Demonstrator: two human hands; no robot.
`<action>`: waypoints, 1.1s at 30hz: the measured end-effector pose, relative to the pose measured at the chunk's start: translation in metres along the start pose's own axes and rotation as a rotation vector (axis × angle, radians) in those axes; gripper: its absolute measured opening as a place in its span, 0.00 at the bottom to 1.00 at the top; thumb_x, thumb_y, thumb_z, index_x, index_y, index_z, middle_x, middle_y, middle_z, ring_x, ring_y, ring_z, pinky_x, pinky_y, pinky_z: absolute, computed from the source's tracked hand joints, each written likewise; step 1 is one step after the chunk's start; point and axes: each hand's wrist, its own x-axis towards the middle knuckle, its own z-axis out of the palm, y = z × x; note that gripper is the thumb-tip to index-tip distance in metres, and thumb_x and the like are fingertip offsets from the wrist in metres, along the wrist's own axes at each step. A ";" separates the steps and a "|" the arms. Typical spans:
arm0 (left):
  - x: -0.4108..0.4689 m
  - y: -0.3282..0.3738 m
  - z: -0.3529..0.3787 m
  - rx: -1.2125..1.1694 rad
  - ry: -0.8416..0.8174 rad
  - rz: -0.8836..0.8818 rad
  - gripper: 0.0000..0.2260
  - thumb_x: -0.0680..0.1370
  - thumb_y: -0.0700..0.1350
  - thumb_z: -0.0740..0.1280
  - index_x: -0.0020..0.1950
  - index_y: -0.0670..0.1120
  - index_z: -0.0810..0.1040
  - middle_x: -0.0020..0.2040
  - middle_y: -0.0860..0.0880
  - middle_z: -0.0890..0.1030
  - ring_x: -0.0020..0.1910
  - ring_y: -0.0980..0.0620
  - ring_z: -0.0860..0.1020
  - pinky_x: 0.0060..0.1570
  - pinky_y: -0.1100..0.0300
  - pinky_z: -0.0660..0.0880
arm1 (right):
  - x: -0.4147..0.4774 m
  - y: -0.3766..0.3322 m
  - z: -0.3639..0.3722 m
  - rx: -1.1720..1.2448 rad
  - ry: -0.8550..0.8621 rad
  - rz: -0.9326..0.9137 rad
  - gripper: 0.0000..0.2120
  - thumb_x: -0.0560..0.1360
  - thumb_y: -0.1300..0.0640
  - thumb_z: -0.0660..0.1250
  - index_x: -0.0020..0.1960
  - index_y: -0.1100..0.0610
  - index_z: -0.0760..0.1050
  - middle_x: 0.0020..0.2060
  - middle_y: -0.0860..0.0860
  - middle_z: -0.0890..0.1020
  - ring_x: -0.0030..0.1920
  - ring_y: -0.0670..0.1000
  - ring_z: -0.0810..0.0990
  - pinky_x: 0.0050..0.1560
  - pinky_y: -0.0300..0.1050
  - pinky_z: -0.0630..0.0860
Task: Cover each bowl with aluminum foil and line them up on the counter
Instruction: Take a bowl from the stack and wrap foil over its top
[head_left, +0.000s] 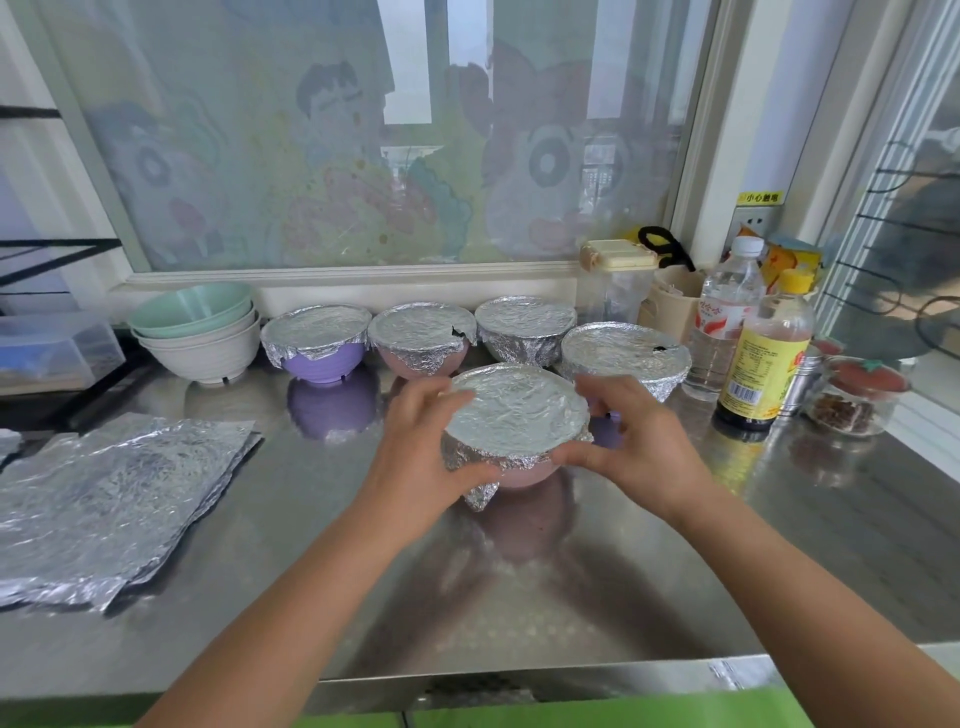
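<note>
1. Left hand (421, 441): fingers curl round the left side of the foil-covered pink bowl (519, 415), with the thumb on the crimped foil at the near rim; it grips the bowl.
2. Right hand (639, 441): thumb pinches the near right rim and fingers curl behind the far right edge, gripping the same bowl.
3. The foil-covered pink bowl is at mid-counter, in front of the others. A loose foil corner (480, 499) hangs below its near side. I cannot tell whether it rests on the counter or is just above it.
4. Purple covered bowl (317, 332): back row, far left, with its lower wall bare.
5. Torn-foil bowl (423, 338): just right of the purple one, with a hole at its right edge.
6. Fully wrapped bowl (524, 325): next in the back row.
7. Rightmost covered bowl (626, 356): set slightly forward, with a small tear in the top.
8. Uncovered bowl stack (197, 332): green on top of white, left of the row.
9. Foil sheets (104, 499): a pile lying flat at near left.
10. Steel counter (519, 597): reflective, and bears everything listed.
11. Water bottle (724, 322) and yellow-capped sauce bottle (766, 364): upright at right, side by side.
</note>
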 end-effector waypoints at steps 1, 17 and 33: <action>0.000 0.000 0.000 -0.100 -0.002 -0.077 0.39 0.61 0.63 0.76 0.69 0.52 0.72 0.65 0.52 0.70 0.67 0.52 0.68 0.69 0.59 0.64 | 0.001 -0.001 -0.002 0.089 -0.018 0.079 0.36 0.63 0.54 0.80 0.68 0.52 0.70 0.51 0.39 0.73 0.47 0.25 0.73 0.46 0.19 0.65; 0.006 -0.016 0.021 -0.553 0.019 -0.324 0.42 0.59 0.49 0.83 0.70 0.52 0.70 0.66 0.52 0.77 0.67 0.52 0.73 0.68 0.47 0.68 | 0.013 0.019 0.036 0.575 0.023 0.308 0.31 0.63 0.76 0.76 0.52 0.48 0.67 0.50 0.41 0.79 0.47 0.32 0.80 0.45 0.31 0.77; 0.025 -0.037 0.059 -0.540 0.080 -0.471 0.43 0.59 0.37 0.76 0.71 0.57 0.66 0.66 0.59 0.75 0.68 0.56 0.72 0.69 0.46 0.67 | 0.040 0.041 0.067 0.607 0.137 0.426 0.18 0.70 0.65 0.76 0.57 0.61 0.74 0.51 0.50 0.85 0.55 0.48 0.83 0.56 0.43 0.78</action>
